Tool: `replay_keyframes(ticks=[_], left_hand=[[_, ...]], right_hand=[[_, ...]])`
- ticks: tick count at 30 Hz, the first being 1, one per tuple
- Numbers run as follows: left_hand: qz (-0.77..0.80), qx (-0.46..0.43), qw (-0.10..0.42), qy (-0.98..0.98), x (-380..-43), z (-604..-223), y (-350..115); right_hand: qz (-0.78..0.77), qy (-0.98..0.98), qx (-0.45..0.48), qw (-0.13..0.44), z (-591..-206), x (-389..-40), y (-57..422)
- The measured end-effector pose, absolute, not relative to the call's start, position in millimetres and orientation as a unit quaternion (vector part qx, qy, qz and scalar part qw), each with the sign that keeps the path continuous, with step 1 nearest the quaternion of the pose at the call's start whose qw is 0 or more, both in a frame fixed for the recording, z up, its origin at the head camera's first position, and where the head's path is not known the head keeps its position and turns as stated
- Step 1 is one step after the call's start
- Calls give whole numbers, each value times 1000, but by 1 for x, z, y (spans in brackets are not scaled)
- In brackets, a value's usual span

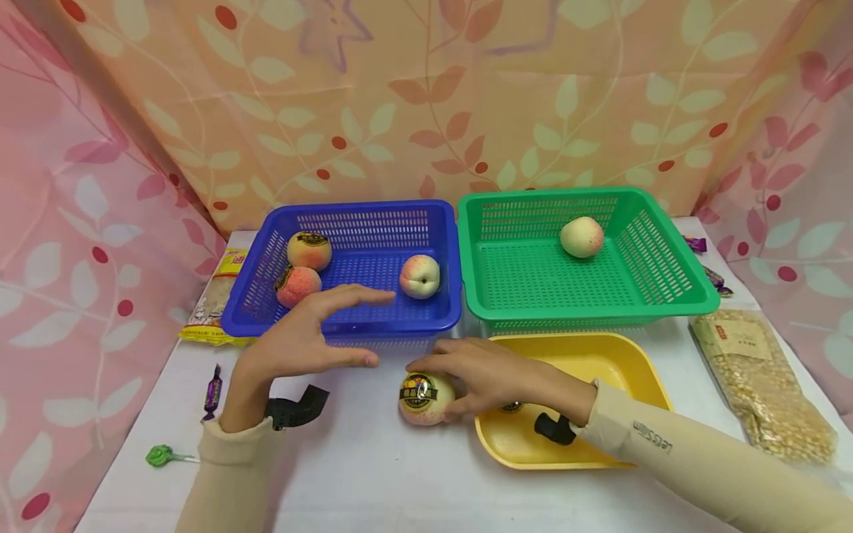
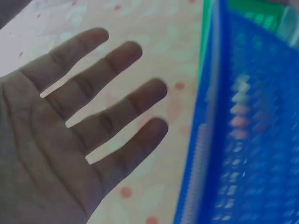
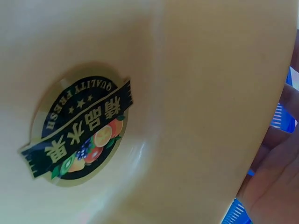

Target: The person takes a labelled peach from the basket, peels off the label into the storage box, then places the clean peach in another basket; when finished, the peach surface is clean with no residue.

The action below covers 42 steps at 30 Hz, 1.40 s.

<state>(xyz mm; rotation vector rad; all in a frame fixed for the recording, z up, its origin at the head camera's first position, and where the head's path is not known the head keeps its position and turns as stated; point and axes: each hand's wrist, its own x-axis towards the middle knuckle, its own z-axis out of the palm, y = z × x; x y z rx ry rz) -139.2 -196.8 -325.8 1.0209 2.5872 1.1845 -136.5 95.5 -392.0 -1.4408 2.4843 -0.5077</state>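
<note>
On the white tabletop, a pale peach (image 1: 418, 411) with a black-and-gold label is gripped by my right hand (image 1: 489, 374), fingers over its top and thumb at its near side. My left hand (image 1: 300, 337) holds nothing; its fingers and thumb are apart, above the near edge of the blue basket (image 1: 346, 327). The left wrist view shows the fingers spread beside the blurred basket wall (image 2: 205, 154). In the right wrist view, a fruit sticker (image 3: 79, 128) on a smooth pale-yellow surface fills most of the picture, with part of the right hand (image 3: 275, 179) at the edge.
Two peaches (image 1: 309, 252) sit left in the blue basket, another peach (image 1: 420, 277) right. The green basket (image 1: 593, 309) holds one peach (image 1: 582, 237). A yellow basin (image 1: 626, 363) lies under the right forearm. Bagged grains (image 1: 753, 377), candy (image 1: 212, 392) and a lollipop (image 1: 158, 455) lie around.
</note>
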Motion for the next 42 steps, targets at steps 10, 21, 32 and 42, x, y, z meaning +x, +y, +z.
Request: replay_keyframes(ticks=[10,21,32,42], left_hand=[[388,384,150,824,-131,-342,-181],[351,345,278,825,-138,-374,-181],[376,348,293,807,-154,-421,-170],[388,338,297,805,-153,-432,-157]], right_hand=[[-170,845,-500,82,-393,-134,99],[-166,856,-486,59,-392,-130,100],[-151,867,-475,17,-389,-124,100],[-166,875,-454,2,-381,-119,104]])
